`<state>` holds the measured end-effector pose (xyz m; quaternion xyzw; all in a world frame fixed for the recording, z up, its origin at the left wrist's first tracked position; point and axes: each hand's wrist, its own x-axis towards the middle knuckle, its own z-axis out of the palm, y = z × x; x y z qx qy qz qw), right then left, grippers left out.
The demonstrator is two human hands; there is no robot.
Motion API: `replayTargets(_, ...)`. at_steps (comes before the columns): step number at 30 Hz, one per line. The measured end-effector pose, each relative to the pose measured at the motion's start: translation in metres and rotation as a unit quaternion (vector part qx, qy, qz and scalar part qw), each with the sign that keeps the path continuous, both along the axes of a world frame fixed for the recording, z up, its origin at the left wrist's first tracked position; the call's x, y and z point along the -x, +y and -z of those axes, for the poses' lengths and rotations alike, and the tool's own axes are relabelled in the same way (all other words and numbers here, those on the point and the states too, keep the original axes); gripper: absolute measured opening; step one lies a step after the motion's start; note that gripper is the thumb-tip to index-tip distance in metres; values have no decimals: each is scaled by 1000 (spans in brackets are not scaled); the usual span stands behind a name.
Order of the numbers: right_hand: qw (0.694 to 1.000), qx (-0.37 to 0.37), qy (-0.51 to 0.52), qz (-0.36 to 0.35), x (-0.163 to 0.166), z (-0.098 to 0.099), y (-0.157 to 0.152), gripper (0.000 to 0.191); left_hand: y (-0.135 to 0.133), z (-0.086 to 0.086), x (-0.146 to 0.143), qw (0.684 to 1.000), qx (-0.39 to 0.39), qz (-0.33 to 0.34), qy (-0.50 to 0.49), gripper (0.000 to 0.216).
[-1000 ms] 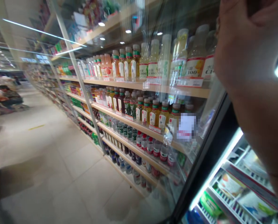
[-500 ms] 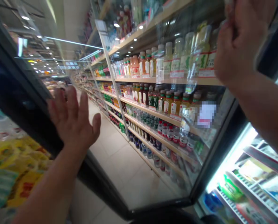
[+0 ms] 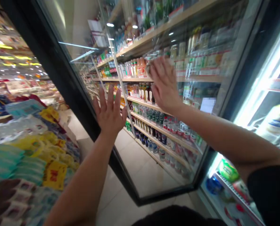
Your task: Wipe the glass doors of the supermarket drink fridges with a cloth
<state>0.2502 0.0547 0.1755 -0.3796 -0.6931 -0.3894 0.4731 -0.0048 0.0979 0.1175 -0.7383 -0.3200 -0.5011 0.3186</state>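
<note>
The glass door (image 3: 135,175) of a lit fridge stands swung out in front of me, in a black frame. My left hand (image 3: 110,110) lies with fingers spread against the left part of the glass, near the frame, holding nothing. Higher up and to the right, my right hand (image 3: 164,86) is flat at the pane, fingers together over a small crumpled greyish cloth (image 3: 149,67). Only the cloth's edge shows beside the fingertips; the rest is hidden under the hand. A pale label (image 3: 207,105) is stuck on the glass at right.
Through the glass, shelves of bottled drinks (image 3: 170,125) run along an aisle with a tiled floor (image 3: 130,150). Packaged goods (image 3: 29,157) are heaped at left, with a yellow sign (image 3: 54,175). At right are the open fridge's shelves (image 3: 239,191) with packs.
My right hand has swept from the glass's upper right edge down and left to its middle. The view has turned left; my left hand still rests spread on the door's left side.
</note>
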Motion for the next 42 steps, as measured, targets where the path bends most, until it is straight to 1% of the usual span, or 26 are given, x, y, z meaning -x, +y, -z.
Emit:
replayTargets(3,997,56,-41,-41,43,33,-4,61,0,1,0,1000,3,15,6,63)
replayTargets(5,993,82,-53,-59,59,47,-8,64,2,2,0,1000,-8,16,13,61)
replayTargets(7,990,100,-63,-74,63,50,-11,68,4,2,2,1000,-19,16,18,60)
replayTargets(9,986,113,-76,-96,59,49,-14,72,6,2,4,999,-24,22,23,60)
replayTargets(12,982,107,-75,-139,56,49,-14,77,1,1,1,999,-19,46,11,56)
replayTargets(15,983,85,-53,-153,62,55,-8,74,-13,-1,-13,991,-16,112,-68,57)
replayTargets(16,984,79,-46,-151,63,57,-6,71,-18,-1,-20,987,-22,143,-64,59)
replayTargets(17,985,76,-44,-147,61,58,-4,68,-21,-1,-27,985,-28,168,-36,61)
replayTargets(19,986,76,-75,-127,48,57,-1,63,-25,1,-39,980,-32,186,61,64)
replayTargets(21,983,68,-147,-83,18,52,-1,61,-25,2,-46,980,-24,155,126,63)
replayTargets(22,980,55,-186,-54,-1,49,-2,62,-25,3,-48,982,-18,131,135,62)
replayTargets(24,979,7,-202,9,-39,45,-3,57,-25,4,-48,985,-16,96,144,59)
replayTargets(26,979,-21,-200,12,-68,43,-2,56,-28,8,-47,986,-18,78,144,54)
replayTargets(27,981,-36,-192,9,-76,45,-1,55,-30,11,-46,987,-19,75,144,52)
replayTargets(30,984,-50,-171,21,-80,52,-1,55,-37,20,-42,985,-12,72,155,48)
replayTargets(32,984,-35,-169,38,-76,58,-2,54,-39,19,-35,981,-10,66,181,45)
replayTargets(34,985,-18,-167,44,-73,61,-2,55,-38,9,-27,981,-12,56,183,43)
replayTargets(35,986,-10,-162,45,-73,62,-2,57,-37,1,-24,985,-15,50,166,44)
replayTargets(37,987,8,-153,45,-75,64,0,60,-33,-13,-19,994,-25,37,100,47)
replayTargets(38,988,18,-149,45,-77,64,0,62,-30,-16,-18,997,-30,34,59,48)
replayTargets(39,988,29,-145,45,-78,64,1,63,-28,-14,-18,999,-32,31,25,48)
replayTargets(40,988,39,-144,43,-78,64,1,64,-27,-9,-19,999,-30,28,0,47)
replayTargets(42,987,54,-142,43,-79,64,1,65,-24,14,-24,999,-18,26,1,46)
